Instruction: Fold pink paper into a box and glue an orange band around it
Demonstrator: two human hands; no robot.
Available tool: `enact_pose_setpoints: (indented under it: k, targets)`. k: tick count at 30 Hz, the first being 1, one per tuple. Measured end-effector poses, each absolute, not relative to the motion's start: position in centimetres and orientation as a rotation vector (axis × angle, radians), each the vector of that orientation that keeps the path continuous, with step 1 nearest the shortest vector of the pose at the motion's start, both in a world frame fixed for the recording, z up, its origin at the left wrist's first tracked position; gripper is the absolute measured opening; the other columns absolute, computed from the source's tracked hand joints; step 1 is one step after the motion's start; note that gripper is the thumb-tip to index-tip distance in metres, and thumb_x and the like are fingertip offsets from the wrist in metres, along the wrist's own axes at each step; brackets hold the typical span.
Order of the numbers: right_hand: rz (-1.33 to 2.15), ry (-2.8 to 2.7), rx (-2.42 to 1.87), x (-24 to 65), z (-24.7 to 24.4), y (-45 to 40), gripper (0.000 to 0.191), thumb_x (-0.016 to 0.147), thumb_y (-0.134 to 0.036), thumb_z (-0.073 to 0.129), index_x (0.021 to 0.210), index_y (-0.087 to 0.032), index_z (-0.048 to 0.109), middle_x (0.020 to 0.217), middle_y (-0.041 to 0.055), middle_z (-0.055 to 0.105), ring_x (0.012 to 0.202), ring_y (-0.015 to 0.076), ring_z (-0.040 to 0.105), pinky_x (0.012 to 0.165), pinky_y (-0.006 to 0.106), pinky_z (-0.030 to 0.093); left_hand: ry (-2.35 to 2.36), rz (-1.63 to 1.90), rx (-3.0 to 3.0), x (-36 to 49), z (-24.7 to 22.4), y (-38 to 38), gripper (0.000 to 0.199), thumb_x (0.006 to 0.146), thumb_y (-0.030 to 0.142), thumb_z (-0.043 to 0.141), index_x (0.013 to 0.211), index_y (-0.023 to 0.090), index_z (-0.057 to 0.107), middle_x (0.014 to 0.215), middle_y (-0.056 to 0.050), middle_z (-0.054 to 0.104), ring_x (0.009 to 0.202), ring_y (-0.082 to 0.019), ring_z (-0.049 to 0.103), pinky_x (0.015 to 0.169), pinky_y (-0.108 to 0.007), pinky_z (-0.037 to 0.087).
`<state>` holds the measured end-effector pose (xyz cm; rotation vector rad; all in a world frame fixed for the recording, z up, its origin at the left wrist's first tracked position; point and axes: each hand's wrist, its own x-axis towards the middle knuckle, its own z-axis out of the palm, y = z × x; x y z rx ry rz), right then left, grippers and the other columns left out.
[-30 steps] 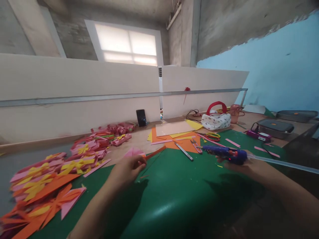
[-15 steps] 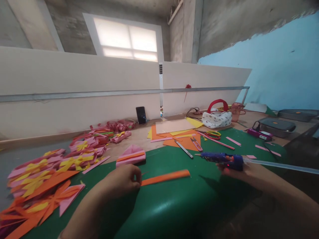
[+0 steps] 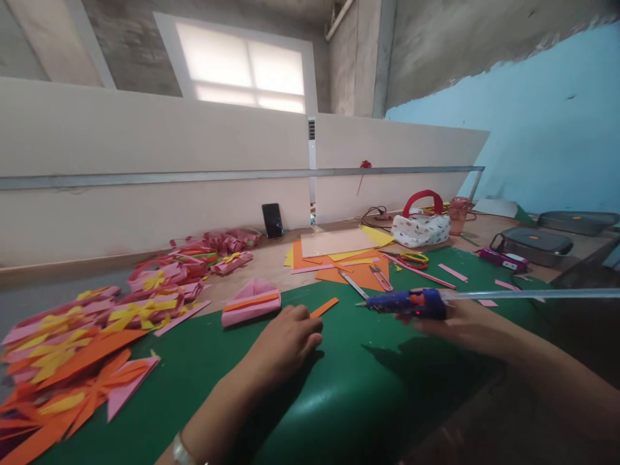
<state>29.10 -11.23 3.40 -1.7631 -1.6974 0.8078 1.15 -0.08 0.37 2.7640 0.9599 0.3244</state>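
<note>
My right hand [image 3: 431,318] is wrapped round a blue hot glue gun [image 3: 404,303], its nozzle pointing left and a red light lit on its side. A long clear glue stick [image 3: 523,294] sticks out of the gun's back. My left hand [image 3: 288,339] is over the green mat, fingers curled down on an orange strip [image 3: 325,307]. Only the strip's far end shows beyond the knuckles; the rest is hidden. Just behind that hand lies a folded pink piece [image 3: 252,311] with an orange band [image 3: 252,301] across it.
Pink, yellow and orange flower pieces [image 3: 97,323] are heaped at left. Behind the green mat [image 3: 339,400] lie paper sheets [image 3: 339,242], a cutter [image 3: 352,282], thread snips [image 3: 382,278] and scissors [image 3: 411,259]. A phone [image 3: 272,221], pouch [image 3: 420,230] and lidded box [image 3: 535,245] stand farther back.
My left hand has moved right and its fingers now cover most of the orange strip, which lay stretched out in view before. The glue gun has shifted left in my right hand.
</note>
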Motion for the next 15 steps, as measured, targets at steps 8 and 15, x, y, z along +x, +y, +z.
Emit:
enact_pose_setpoints:
  k: [8,15]
  targets:
    - [0.782,-1.831,-1.876,28.1,3.7,-7.1,0.013,0.062,-0.018,0.063,0.07,-0.017,0.054,0.061,-0.0031,0.051,0.056,0.0115,0.045,0.049,0.023,0.033,0.939,0.411,2.706,0.7,0.2,0.4,0.029,0.087,0.029,0.04,0.105,0.022,0.061,0.102,-0.006,0.056,0.095,-0.02,0.051,0.084,-0.032,0.04]
    - [0.719,-1.962,-1.893,27.2,5.0,-5.6,0.016,0.06,-0.018,0.063,0.074,-0.017,0.055,0.064,-0.0035,0.05,0.057,0.0106,0.043,0.048,0.021,0.03,0.879,0.176,2.734,0.9,0.3,0.0,0.025,0.085,0.022,0.04,0.091,0.022,0.064,0.089,-0.006,0.054,0.082,-0.018,0.052,0.069,-0.027,0.041]
